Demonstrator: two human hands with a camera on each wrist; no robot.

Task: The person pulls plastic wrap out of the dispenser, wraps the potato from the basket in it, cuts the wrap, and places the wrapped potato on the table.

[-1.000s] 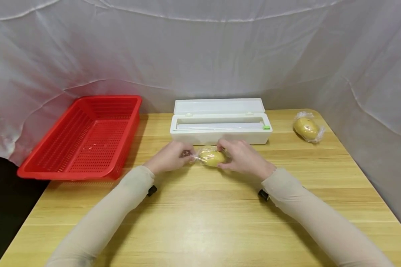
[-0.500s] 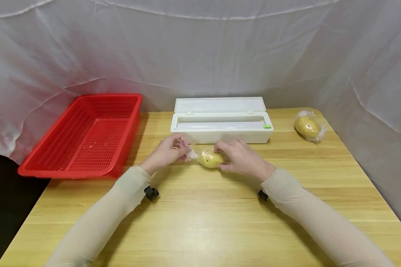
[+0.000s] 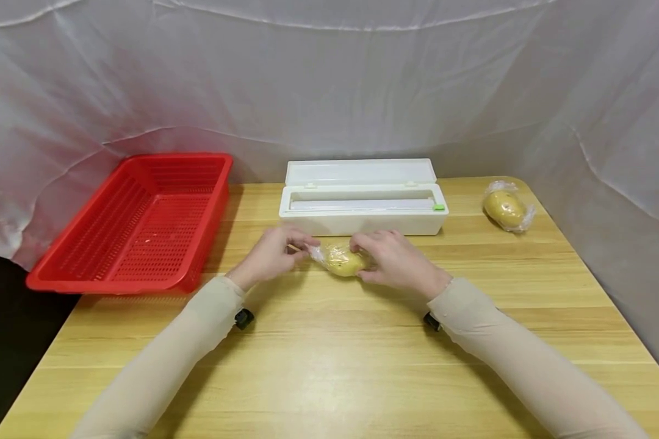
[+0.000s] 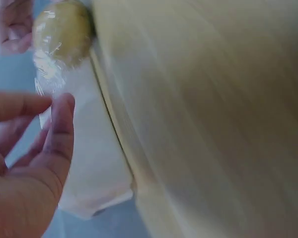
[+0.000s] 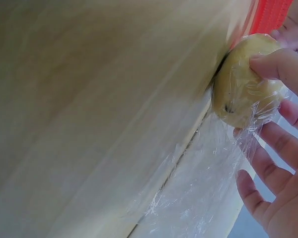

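A yellow oval potato point(image 3: 345, 261) in clear cling film lies before the white film box, between the two hands. My right hand point(image 3: 394, 259) grips its right end; in the right wrist view the thumb point(image 5: 273, 67) presses on top and fingers reach underneath, with loose film point(image 5: 193, 173) hanging from this side. My left hand point(image 3: 274, 251) pinches the gathered film tail point(image 3: 316, 253) at the potato's left end. In the left wrist view, thumb and forefinger tips almost meet at the film's edge, and the potato point(image 4: 64, 32) shows beyond them.
Behind the hands stands a white cling film box point(image 3: 362, 225), lid up, with a film roll and a green slider point(image 3: 438, 207). A red plastic basket point(image 3: 203, 244) stands at the left. Another wrapped potato point(image 3: 505, 209) rests at the table's point(image 3: 340, 366) back right.
My left hand has drawn slightly left and its fingers have shifted on the film tail. The potato has turned and slid a little left. My right hand keeps its grip.
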